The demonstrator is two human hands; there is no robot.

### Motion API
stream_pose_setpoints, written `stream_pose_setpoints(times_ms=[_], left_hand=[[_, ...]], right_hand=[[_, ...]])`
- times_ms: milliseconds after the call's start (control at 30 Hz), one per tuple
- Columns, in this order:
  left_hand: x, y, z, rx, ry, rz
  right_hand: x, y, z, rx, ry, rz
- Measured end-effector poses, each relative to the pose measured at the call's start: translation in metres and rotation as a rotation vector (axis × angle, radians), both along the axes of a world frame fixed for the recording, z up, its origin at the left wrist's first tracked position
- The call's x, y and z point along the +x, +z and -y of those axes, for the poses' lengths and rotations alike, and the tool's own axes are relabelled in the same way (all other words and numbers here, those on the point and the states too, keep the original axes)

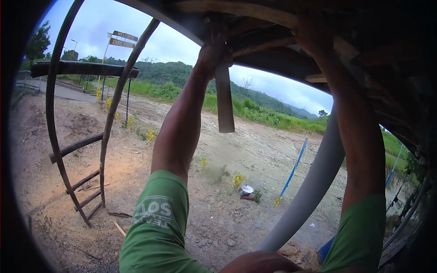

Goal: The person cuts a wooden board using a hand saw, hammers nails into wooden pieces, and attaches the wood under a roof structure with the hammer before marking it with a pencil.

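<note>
head view: slat (225, 104) in left hand (215, 57), long end below.

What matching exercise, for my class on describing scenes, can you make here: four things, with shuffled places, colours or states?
1. Ladder
2. Left hand
3. Left sleeve
4. Thin slanted pole

A. Green with pale lettering
B. Gripping a wooden slat
C. Blue
D. Far left of the view

Pairs: 1-D, 2-B, 3-A, 4-C
</note>
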State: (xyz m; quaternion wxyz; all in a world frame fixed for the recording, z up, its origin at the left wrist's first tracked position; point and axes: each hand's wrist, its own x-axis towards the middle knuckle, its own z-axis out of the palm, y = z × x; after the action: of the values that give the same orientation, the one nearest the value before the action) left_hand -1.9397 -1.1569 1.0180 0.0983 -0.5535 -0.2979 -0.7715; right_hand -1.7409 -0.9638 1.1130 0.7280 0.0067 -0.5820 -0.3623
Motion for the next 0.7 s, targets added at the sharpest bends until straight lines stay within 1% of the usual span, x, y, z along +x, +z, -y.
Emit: stream_pose_setpoints(times_ms=[67, 100, 167, 233, 267, 300, 400, 433, 533, 633, 667, 700], left_hand=[[0.027, -0.026, 0.013, -0.017, 0.211, 0.113], [0.039, -0.035, 0.022, -0.031, 0.382, 0.099], [0.054, -0.05, 0.044, -0.067, 0.726, 0.079], [0.066, -0.044, 0.074, -0.067, 1.06, -0.033], [0.075, -0.032, 0.089, -0.133, 1.276, -0.057], [0.052, -0.016, 0.108, 0.013, 1.669, -0.384], [0.062, 0.033, 0.149, -0.21, 1.973, -0.539], [0.078, 0.047, 0.152, -0.368, 1.998, -0.461], [0.071, 0.087, 0.154, -0.278, 2.13, -0.741], [0.072, 0.098, 0.134, -0.25, 2.521, -1.043], [0.078, 0.102, 0.126, -0.5, 2.509, -0.826], [0.085, 0.106, 0.122, -0.644, 2.495, -0.707]], right_hand=[[0.007, -0.011, 0.009, 0.009, 0.005, -0.021], [0.011, -0.014, 0.014, 0.011, 0.011, -0.034], [0.011, -0.006, 0.023, -0.119, -0.011, 0.085], [0.013, 0.0, 0.034, -0.229, -0.018, 0.187], [0.014, 0.002, 0.046, -0.267, -0.014, 0.233], [0.013, 0.004, 0.052, -0.305, -0.01, 0.279], [-0.02, 0.011, 0.049, -0.139, 0.121, 0.108], [-0.018, 0.01, 0.049, -0.13, 0.137, 0.105], [-0.019, 0.01, 0.044, -0.082, 0.178, 0.072], [-0.03, 0.012, 0.036, -0.015, 0.203, -0.038], [-0.033, 0.01, 0.035, -0.01, 0.214, -0.069], [-0.036, 0.008, 0.035, -0.005, 0.222, -0.102]])
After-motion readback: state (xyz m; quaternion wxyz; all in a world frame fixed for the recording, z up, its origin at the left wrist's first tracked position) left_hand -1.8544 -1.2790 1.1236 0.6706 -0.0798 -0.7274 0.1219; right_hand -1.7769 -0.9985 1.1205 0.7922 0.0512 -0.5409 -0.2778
